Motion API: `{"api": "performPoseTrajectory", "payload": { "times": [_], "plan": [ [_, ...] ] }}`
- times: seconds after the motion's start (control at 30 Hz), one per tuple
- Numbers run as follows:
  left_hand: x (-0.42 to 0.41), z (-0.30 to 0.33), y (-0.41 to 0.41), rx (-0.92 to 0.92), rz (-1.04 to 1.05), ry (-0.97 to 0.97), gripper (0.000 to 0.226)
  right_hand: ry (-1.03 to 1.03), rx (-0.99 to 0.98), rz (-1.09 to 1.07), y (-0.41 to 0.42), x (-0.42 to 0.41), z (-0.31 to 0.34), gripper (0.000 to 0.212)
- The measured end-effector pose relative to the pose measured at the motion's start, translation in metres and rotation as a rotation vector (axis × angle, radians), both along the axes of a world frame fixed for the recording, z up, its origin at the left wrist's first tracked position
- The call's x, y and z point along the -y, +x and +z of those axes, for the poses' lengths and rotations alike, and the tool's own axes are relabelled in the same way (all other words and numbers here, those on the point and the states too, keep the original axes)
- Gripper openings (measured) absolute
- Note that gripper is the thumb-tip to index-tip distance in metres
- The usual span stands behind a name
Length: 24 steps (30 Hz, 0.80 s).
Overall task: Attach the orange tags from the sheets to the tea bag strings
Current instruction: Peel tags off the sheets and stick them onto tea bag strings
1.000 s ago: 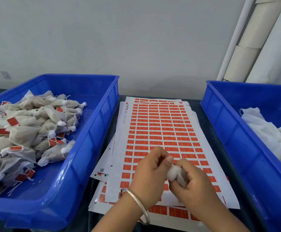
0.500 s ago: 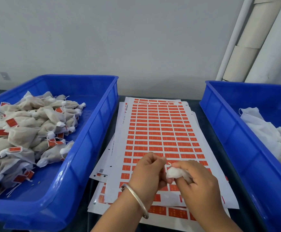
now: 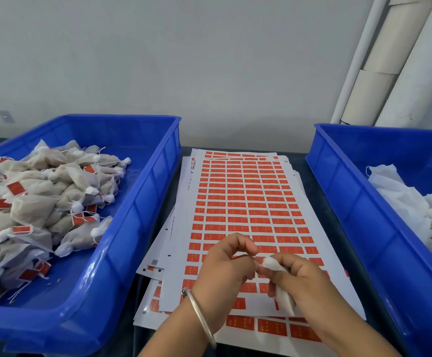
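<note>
A stack of white sheets (image 3: 243, 199) printed with rows of orange tags lies between two blue bins. Over its near end my right hand (image 3: 300, 282) is closed around a white tea bag (image 3: 274, 265), whose gathered top pokes out between thumb and forefinger and whose body hangs below the palm. My left hand (image 3: 225, 269), with a silver bangle on the wrist, pinches at the bag's top, fingertips touching it; the string itself is too thin to make out.
The left blue bin (image 3: 142, 212) holds a heap of filled tea bags with orange tags (image 3: 37, 210). The right blue bin (image 3: 351, 202) holds white untagged bags (image 3: 416, 202). Cardboard tubes (image 3: 395, 60) lean against the wall at the back right.
Both hands have stayed over the near end of the sheets. My left fingers have drawn slightly away from the bag's top, and more of the bag hangs below my right hand.
</note>
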<state>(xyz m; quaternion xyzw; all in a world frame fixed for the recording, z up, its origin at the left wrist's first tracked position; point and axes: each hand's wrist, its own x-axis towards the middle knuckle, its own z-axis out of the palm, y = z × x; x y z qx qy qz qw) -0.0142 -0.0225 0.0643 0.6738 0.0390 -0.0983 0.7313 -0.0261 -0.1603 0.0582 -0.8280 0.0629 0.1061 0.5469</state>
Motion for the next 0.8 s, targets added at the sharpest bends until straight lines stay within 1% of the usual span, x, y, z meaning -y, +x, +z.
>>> {"api": "performPoseTrajectory", "payload": {
  "times": [0.07, 0.1, 0.17, 0.23, 0.3, 0.33, 0.37, 0.43, 0.53, 0.63, 0.7, 0.8],
  "plan": [
    [-0.003, 0.001, 0.001, 0.026, -0.004, -0.044, 0.039, 0.163, -0.144, 0.067, -0.002, 0.003, 0.002, 0.022],
    [-0.005, 0.001, 0.001, 0.043, -0.012, -0.056, 0.036, 0.293, -0.195, 0.065, -0.003, 0.005, 0.002, 0.028],
    [-0.005, 0.000, 0.000, 0.082, -0.016, -0.015, 0.037, 0.589, -0.294, 0.016, -0.004, 0.006, 0.002, 0.030],
    [-0.002, -0.002, -0.001, 0.166, -0.022, 0.114, 0.044, 0.817, -0.390, -0.048, -0.003, 0.006, 0.000, 0.034],
    [0.001, -0.005, -0.003, 0.289, -0.024, 0.301, 0.049, 0.938, -0.453, -0.101, -0.003, 0.006, -0.002, 0.039],
    [0.002, -0.008, -0.004, 0.351, -0.024, 0.387, 0.046, 0.973, -0.464, -0.120, -0.003, 0.006, -0.003, 0.041],
    [0.002, -0.009, -0.006, 0.406, -0.030, 0.455, 0.041, 0.990, -0.466, -0.140, -0.003, 0.006, -0.003, 0.042],
    [0.000, -0.013, -0.009, 0.480, -0.084, 0.520, 0.033, 0.980, -0.451, -0.192, -0.003, 0.007, -0.005, 0.044],
    [-0.001, -0.016, -0.011, 0.524, -0.173, 0.543, 0.031, 0.905, -0.399, -0.205, -0.001, 0.010, -0.008, 0.033],
    [0.000, -0.014, -0.011, 0.588, -0.112, 0.641, 0.026, 0.825, -0.352, -0.182, -0.002, 0.010, -0.008, 0.031],
    [-0.001, -0.014, -0.009, 0.632, -0.058, 0.666, 0.023, 0.770, -0.327, -0.173, -0.003, 0.007, -0.007, 0.024],
    [-0.004, -0.013, -0.008, 0.713, -0.073, 0.712, 0.021, 0.749, -0.325, -0.177, -0.004, 0.005, -0.006, 0.018]
  ]
}}
